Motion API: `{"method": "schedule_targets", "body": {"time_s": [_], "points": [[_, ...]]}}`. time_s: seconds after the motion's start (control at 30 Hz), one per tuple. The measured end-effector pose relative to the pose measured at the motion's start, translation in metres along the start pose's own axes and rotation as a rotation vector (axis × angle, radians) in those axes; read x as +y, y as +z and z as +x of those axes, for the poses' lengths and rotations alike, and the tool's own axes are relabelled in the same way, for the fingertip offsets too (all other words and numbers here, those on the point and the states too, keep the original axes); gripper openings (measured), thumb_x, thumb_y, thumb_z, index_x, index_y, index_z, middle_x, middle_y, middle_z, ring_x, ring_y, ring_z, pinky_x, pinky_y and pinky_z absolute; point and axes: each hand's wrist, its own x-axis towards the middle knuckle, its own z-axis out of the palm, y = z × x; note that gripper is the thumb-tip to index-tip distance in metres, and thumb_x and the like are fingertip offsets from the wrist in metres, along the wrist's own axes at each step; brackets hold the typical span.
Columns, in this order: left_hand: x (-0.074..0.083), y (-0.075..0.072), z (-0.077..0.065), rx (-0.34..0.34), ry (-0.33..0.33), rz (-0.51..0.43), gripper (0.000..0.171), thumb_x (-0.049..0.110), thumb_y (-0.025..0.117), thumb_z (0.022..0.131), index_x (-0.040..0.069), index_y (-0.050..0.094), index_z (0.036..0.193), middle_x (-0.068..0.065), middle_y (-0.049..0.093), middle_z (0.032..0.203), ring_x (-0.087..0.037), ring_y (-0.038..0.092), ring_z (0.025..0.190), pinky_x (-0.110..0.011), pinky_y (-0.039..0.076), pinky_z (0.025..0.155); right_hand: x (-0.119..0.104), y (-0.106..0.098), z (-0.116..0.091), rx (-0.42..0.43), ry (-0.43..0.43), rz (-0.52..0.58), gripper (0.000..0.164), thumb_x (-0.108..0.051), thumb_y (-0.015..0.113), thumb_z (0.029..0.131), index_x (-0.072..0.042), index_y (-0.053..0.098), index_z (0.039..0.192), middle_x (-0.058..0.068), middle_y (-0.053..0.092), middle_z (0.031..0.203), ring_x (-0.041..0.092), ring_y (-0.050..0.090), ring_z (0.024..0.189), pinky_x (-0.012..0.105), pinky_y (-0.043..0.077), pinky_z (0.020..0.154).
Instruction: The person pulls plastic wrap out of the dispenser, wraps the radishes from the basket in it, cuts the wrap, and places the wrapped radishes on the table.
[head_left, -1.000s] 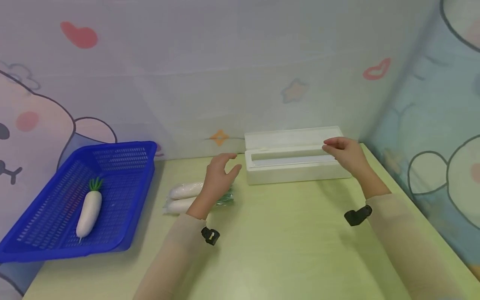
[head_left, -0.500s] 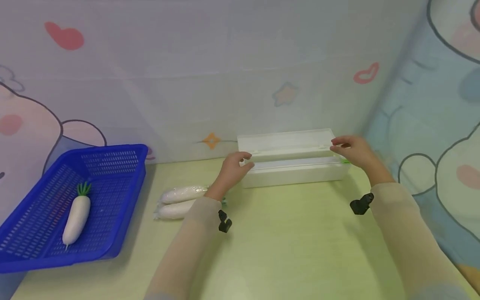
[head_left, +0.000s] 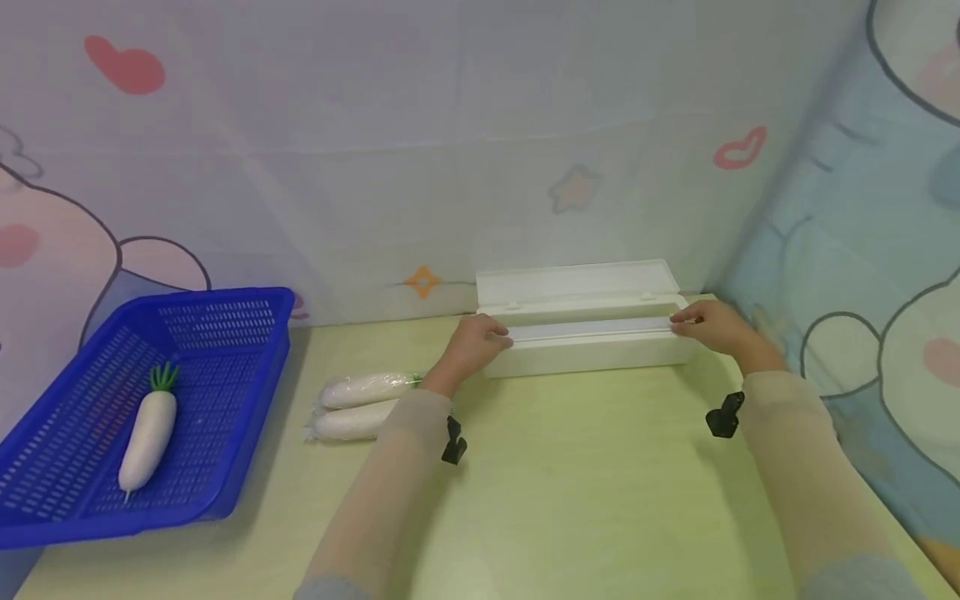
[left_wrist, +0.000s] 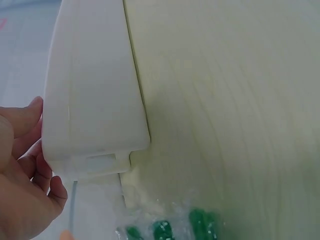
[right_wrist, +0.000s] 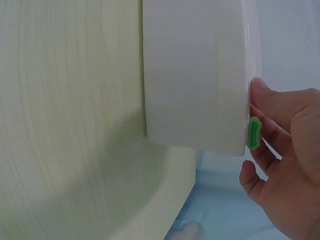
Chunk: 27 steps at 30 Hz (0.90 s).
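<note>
A long white box (head_left: 592, 357), which looks like a cling film dispenser, stands at the back of the table with its lid (head_left: 577, 282) raised. At its left end my left hand (head_left: 471, 346) pinches the top front edge between thumb and curled fingers. My right hand (head_left: 716, 327) pinches the same edge at the right end, close to a small green piece (right_wrist: 255, 133) seen in the right wrist view. No film shows plainly between the hands. Two white radishes (head_left: 352, 421) in clear wrap lie left of the box, partly behind my left forearm.
A blue plastic basket (head_left: 258, 417) with one unwrapped white radish (head_left: 148, 440) inside stands at the left. Behind the box hangs a printed cloth (head_left: 337, 167), and another covers the right side. The pale green table (head_left: 570, 483) stretches in front of the box.
My left hand has moved right from above the wrapped radishes to the box's left end. Both hands have come down onto the front edge, and their fingers have closed in.
</note>
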Motion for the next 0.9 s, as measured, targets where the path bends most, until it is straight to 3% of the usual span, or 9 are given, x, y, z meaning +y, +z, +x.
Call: {"method": "schedule_targets", "body": {"time_s": [0.2,0.4,0.6,0.9], "points": [[0.0,-0.001,0.005,0.008,0.018,0.009,0.02,0.017,0.062,0.093,0.003,0.074,0.102,-0.009,0.069,0.103,-0.024,0.06,0.102,-0.036,0.05,0.089,0.002,0.001,0.003,0.058,-0.008,-0.029,0.035,-0.018,0.053,0.099,0.012,0.061,0.114,0.032,0.058,0.114,0.045,0.055,0.102,0.055,0.046,0.083],[0.0,0.003,0.008,0.029,-0.048,-0.006,0.023,0.017,0.058,0.096,0.001,0.071,0.107,-0.012,0.068,0.11,-0.027,0.06,0.106,-0.039,0.05,0.091,0.001,0.005,0.009,0.097,0.016,-0.076,0.037,-0.021,0.05,0.101,0.012,0.061,0.113,0.031,0.059,0.111,0.043,0.056,0.099,0.054,0.046,0.081],[0.003,0.004,0.008,0.068,-0.085,-0.025,0.023,0.017,0.055,0.098,0.002,0.07,0.107,-0.011,0.069,0.107,-0.024,0.062,0.1,-0.039,0.051,0.089,0.004,0.012,0.016,0.176,0.002,-0.12,0.033,-0.017,0.047,0.101,0.012,0.061,0.11,0.026,0.062,0.099,0.035,0.055,0.086,0.05,0.045,0.078],[0.005,0.004,0.008,0.101,-0.157,-0.126,0.022,0.02,0.054,0.099,0.004,0.068,0.106,-0.009,0.067,0.104,-0.024,0.061,0.096,-0.04,0.05,0.085,0.0,0.018,0.017,0.214,0.027,-0.077,0.031,-0.017,0.041,0.103,0.01,0.055,0.11,0.026,0.058,0.099,0.035,0.053,0.086,0.048,0.043,0.075]]}}
